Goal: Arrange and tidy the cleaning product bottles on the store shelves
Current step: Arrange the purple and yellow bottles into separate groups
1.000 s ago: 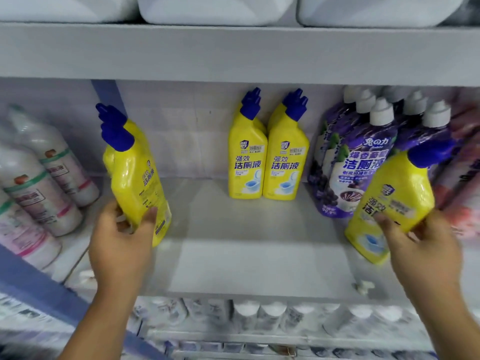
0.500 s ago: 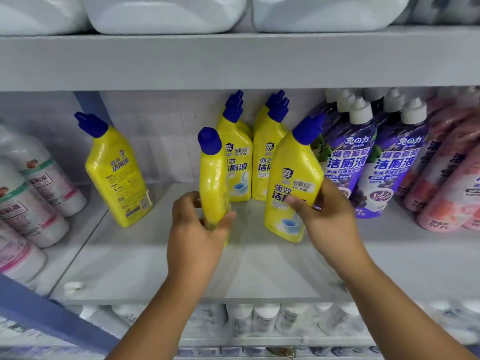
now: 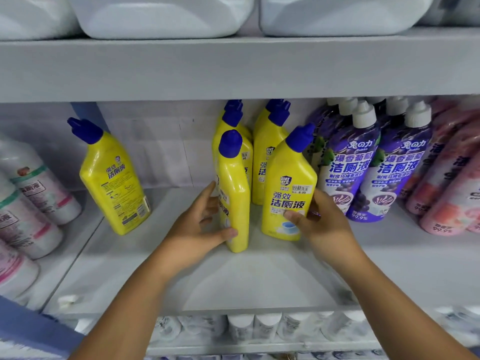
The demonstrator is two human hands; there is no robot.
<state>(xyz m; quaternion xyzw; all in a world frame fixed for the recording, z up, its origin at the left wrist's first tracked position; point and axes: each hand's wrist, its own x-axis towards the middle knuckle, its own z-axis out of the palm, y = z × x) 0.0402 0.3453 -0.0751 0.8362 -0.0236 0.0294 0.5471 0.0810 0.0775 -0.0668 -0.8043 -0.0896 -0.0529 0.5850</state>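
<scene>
the left hand [image 3: 197,227] is gripping a narrow yellow bottle [image 3: 233,201] low on its body, thumb curling across the front near the base and fingers lying along its left side. the right hand [image 3: 319,224] is gripping a wider yellow bottle [image 3: 288,188], thumb pressing on the front label and fingers wrapping round its right side. both bottles are standing upright on the grey shelf [image 3: 233,279], just beside each other with a small gap between them.

directly behind the two grips, two more yellow bottles [image 3: 267,152] are standing in a pair at the back of the shelf, the held ones sitting in front of them. well to the left of the left hand, a lone yellow bottle [image 3: 114,178] is leaning with its back label showing. just to the right of the right hand, purple bottles [image 3: 348,172] with white caps are crowding together, the nearest one touching or almost touching the fingers; further right, pink bottles [image 3: 452,193] are leaning. far left of the grips, white bottles [image 3: 39,188] with pink and green bands are lying tilted.

every yellow bottle is glossy plastic, flat-sided and tapering to an angled neck with a dark blue cap [image 3: 230,142]. the shelf is looking smooth and matt. above it, large white jugs [image 3: 161,14] are sitting on the upper shelf, and below the front edge, white caps [image 3: 254,323] of another row are showing, blurred.
</scene>
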